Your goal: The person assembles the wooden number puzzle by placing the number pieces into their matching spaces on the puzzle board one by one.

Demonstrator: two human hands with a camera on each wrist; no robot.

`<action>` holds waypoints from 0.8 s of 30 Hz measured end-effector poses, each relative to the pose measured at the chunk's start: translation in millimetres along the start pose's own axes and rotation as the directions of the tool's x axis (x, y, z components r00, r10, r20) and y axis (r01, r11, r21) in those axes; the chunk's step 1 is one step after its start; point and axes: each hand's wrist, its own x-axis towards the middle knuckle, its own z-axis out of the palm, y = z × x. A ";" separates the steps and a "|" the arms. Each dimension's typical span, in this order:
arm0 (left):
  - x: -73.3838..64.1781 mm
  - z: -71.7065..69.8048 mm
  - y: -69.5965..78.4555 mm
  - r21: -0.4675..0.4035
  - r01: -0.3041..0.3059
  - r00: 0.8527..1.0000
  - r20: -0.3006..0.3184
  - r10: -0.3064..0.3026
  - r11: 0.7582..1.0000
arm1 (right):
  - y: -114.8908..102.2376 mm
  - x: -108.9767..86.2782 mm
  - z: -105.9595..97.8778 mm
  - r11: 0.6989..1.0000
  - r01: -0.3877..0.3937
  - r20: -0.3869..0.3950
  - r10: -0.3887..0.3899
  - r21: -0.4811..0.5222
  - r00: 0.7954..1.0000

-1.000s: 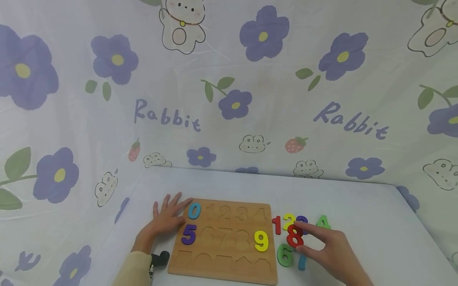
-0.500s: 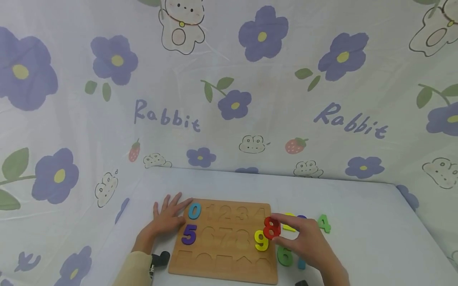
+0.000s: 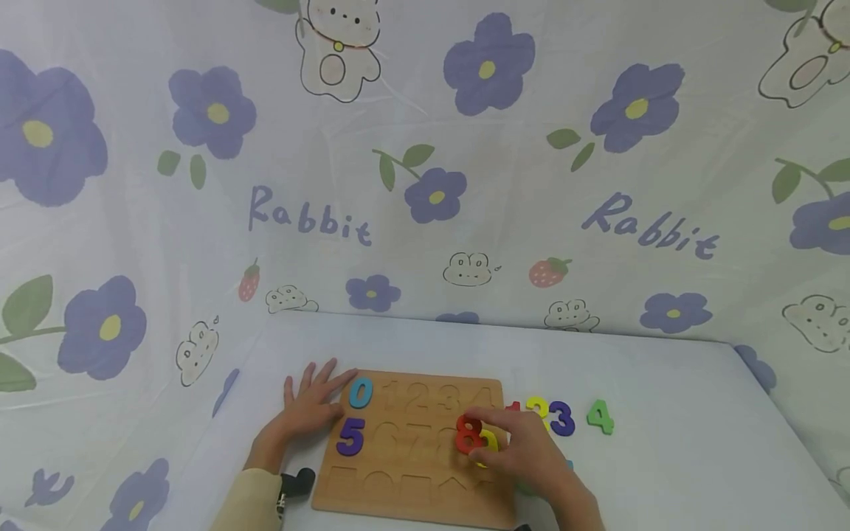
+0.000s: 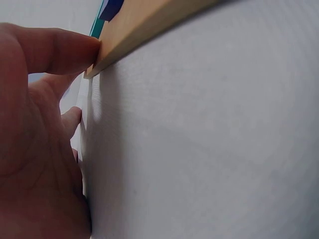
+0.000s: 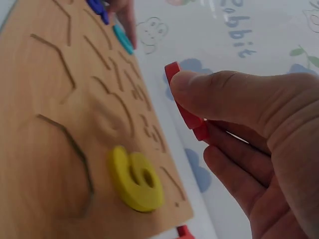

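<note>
Between thumb and fingers my right hand (image 3: 531,450) pinches a red number 8 (image 3: 468,436), held over the wooden number board (image 3: 405,509) beside its 8 recess. In the right wrist view the red 8 (image 5: 183,97) is seen edge-on above the board. The yellow 9 (image 5: 137,179) sits in the board, partly covered by the right hand in the head view. My left hand (image 3: 312,405) lies with fingers spread at the board's upper left edge, its thumb (image 4: 75,52) touching the side. A light blue 0 (image 3: 361,393) and purple 5 (image 3: 350,436) sit in their recesses.
Right of the board lie a yellow 2 (image 3: 538,405), a purple 3 (image 3: 561,419) and a green 4 (image 3: 600,417). A red 1 (image 3: 513,405) and other pieces are partly hidden by the right hand. A printed cloth (image 3: 412,251) hangs behind the white table (image 3: 697,428).
The right hand has carried the red 8 leftward from above the loose numbers to over the board's middle row. The left hand stays in place.
</note>
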 end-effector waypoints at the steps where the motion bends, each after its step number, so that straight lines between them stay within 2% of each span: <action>1: -0.2 -0.1 0.1 -0.001 -0.001 1.000 0.000 0.001 1.000 | 0.6 1.0 2.8 1.000 0.010 0.009 -0.010 -0.003 1.000; 9: -0.5 -0.1 -0.2 -0.006 -0.002 1.000 -0.004 0.002 1.000 | 4.2 8.2 20.9 1.000 -0.018 0.089 0.017 0.006 0.996; 16: -0.7 0.4 -1.3 -0.005 -0.004 1.000 -0.006 0.004 1.000 | -1.2 11.8 29.8 0.998 -0.042 0.146 0.036 0.038 0.989; 24: -0.3 2.3 -2.7 0.000 -0.007 1.000 -0.016 0.007 1.000 | -4.0 15.1 38.7 0.999 -0.045 0.190 0.050 -0.030 0.980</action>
